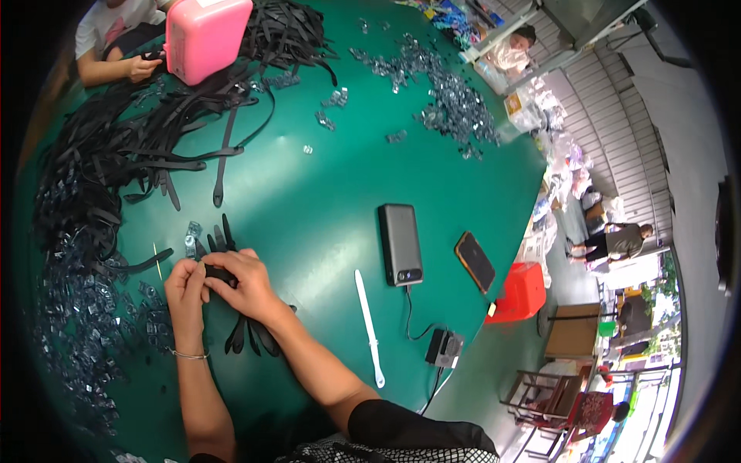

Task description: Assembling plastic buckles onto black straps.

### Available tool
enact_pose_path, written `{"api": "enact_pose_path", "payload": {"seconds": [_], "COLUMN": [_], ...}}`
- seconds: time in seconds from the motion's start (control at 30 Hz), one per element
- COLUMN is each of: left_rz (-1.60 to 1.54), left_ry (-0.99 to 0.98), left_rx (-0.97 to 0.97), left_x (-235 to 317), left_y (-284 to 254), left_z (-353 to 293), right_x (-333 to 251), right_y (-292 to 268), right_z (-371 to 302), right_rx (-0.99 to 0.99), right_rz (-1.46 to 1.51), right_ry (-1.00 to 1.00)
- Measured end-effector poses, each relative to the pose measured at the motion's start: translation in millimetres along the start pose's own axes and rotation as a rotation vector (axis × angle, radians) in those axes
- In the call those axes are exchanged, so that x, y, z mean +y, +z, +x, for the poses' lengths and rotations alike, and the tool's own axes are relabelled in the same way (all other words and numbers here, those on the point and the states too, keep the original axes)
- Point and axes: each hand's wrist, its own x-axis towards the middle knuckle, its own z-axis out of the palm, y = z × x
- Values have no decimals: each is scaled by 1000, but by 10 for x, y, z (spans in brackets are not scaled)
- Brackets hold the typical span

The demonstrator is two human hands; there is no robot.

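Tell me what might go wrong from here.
The small black box sits near the edge of the green table, so a tug on its cable might pull it off. The phone, also near the edge, could get knocked down. The left hand is close to loose clear pieces and might scatter some.

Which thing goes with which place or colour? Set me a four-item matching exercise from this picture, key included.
Things
1. Phone
2. Long thin strip
3. Hard case
4. Dark strap

Places and colours
A. Pink
B. Held by the left hand and right hand
C. White
D. Near the right edge of the green table

Pairs: 1-D, 2-C, 3-A, 4-B.
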Motion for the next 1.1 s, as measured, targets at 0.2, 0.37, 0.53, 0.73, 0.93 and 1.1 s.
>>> {"api": "enact_pose_path", "payload": {"seconds": [0.2, 0.37, 0.53, 0.73, 0.93, 1.1], "left_rz": [31, 1, -68, -73, -107, -126], "left_ry": [-2, -6, -45, -24, 40, 82], "left_rx": [4, 0, -8, 50, 72, 97], "left_x": [-52, 11, -19, -58, -98, -56], "left_y": [-20, -23, -37, -21, 13, 53], "left_z": [2, 2, 6, -5, 13, -2], "right_x": [-48, -101, -48, -25, -10, -56], "right_y": [5, 5, 22, 108, 150, 137], "right_z": [-24, -7, -48, -28, -49, -37], "right_rx": [61, 48, 96, 174, 199, 197], "right_rz": [-51, -20, -37, -49, -27, -21], "right_ry": [-42, -29, -80, -119, -82, -65]}}
